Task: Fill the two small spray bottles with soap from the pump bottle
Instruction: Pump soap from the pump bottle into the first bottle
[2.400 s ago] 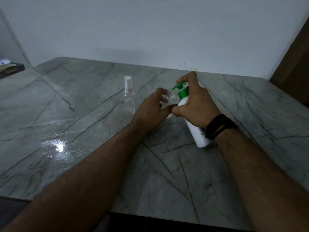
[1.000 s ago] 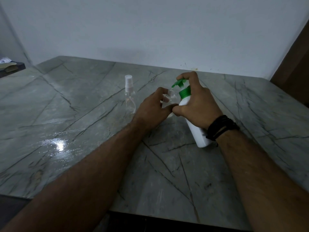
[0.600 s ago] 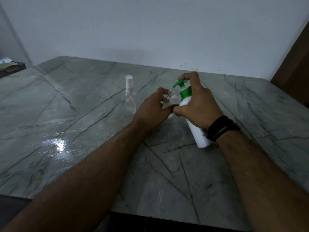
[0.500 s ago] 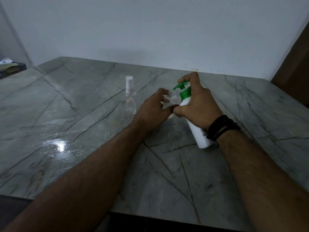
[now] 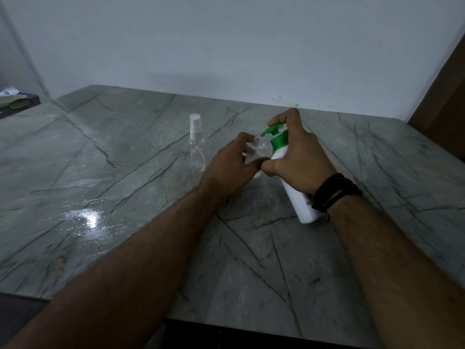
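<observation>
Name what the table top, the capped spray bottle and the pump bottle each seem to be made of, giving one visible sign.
Table top: likely polished stone, grey-green with dark veins and a glare patch.
Capped spray bottle: clear plastic probably, the table showing through; white opaque cap.
Pump bottle: opaque white plastic, seemingly matte, with a green pump.

On a grey veined stone table (image 5: 105, 172), the left hand (image 5: 231, 167) grips an uncapped clear spray bottle (image 5: 257, 149). The right hand (image 5: 299, 157) holds a tilted white pump bottle (image 5: 299, 200), one finger on its green pump head (image 5: 273, 129), nozzle above the open neck. A second capped spray bottle (image 5: 196, 144) stands upright just left. A black wristband (image 5: 334, 192) circles the right wrist
</observation>
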